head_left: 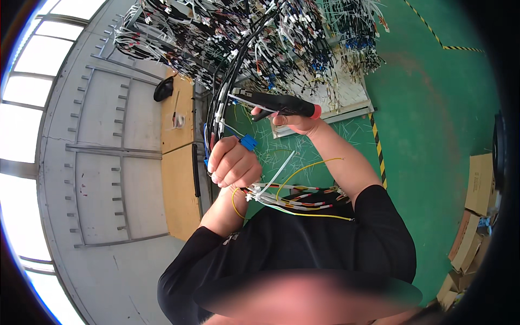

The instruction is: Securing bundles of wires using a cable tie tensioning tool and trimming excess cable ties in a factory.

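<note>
The tool (pixel 279 103) at upper centre is black with a red-orange butt end. A blue connector (pixel 248 142) shows mid-frame, with yellow wires (pixel 303 169) just below it. The floor (pixel 433 119) at right is green — edged with yellow-and-black striped tape (pixel 379 151). Black sleeves (pixel 379 227) fill the lower frame.

Your left hand (pixel 233 162) closes over the wire bundle (pixel 216 116), so the stretch inside your fist is hidden, and your fingertips cannot be seen. Your right hand (pixel 297 123) sits behind the black tool (pixel 276 103); only your knuckles and thumb show, and the grip itself is covered. The tool's tip is lost among the wires. On the harness board (pixel 260 38) the single connectors are too small and too tangled to tell apart. The boxes (pixel 476 216) at the right are cut off by the dark rim. The lower edge is blurred.
</note>
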The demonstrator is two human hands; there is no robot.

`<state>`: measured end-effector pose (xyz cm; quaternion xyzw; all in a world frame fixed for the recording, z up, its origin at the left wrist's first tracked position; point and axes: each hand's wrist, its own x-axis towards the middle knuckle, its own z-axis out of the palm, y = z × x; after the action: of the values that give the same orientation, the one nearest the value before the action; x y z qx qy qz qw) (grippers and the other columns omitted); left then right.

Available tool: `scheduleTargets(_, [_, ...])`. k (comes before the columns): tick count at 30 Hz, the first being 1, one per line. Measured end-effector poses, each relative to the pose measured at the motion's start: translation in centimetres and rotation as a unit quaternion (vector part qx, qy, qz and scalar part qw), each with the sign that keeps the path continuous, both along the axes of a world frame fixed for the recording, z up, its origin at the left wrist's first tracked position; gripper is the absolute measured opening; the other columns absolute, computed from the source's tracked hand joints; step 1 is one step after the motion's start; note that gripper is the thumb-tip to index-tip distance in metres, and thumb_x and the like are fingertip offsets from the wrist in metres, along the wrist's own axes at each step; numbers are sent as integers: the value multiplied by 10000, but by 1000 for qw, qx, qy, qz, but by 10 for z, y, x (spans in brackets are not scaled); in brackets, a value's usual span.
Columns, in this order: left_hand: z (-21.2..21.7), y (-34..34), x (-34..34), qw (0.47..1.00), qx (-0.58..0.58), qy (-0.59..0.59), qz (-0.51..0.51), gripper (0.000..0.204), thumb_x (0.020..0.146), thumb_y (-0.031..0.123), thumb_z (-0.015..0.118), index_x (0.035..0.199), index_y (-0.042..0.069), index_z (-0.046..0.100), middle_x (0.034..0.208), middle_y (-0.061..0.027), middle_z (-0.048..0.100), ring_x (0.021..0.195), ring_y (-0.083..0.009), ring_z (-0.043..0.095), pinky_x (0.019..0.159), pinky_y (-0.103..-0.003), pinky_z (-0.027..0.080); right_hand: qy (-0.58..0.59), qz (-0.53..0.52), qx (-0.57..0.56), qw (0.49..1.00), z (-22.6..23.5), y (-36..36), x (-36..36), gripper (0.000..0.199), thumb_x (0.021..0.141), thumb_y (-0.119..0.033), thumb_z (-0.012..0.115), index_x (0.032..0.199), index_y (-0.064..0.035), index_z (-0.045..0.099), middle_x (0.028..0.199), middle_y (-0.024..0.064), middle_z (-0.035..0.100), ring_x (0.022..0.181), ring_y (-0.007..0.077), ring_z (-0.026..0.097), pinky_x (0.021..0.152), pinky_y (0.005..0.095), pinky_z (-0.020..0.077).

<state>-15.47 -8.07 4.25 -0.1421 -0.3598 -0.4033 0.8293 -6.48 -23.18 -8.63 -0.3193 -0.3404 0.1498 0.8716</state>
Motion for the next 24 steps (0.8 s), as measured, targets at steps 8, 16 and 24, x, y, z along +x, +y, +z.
scheduleTargets(8, [2,1,0,1000,14,-8,-3,299,1087,84,491,807,61,592,651,-68,683,489,-117,629,439,-212,403,-61,-65,-24,996,0,-7,-6,649,915,-273,848,1484,-80,605,1333,61,718,1222,161,649,1079,344,483])
scheduleTargets(16, [2,6,0,1000,27,-2,-4,241,1045,43,540,810,59,592,645,-64,684,482,-114,627,435,-211,401,-16,-53,-32,998,-8,-5,-13,676,882,-293,877,1477,-102,620,1324,47,722,1198,138,642,1039,332,497])
scheduleTargets(24, [1,4,-2,1000,27,-3,-10,250,1059,61,535,816,58,592,645,-65,688,476,-115,625,434,-212,400,-44,-57,-17,997,8,-6,-21,646,902,-245,857,1476,-84,608,1323,61,716,1244,190,650,1089,365,472])
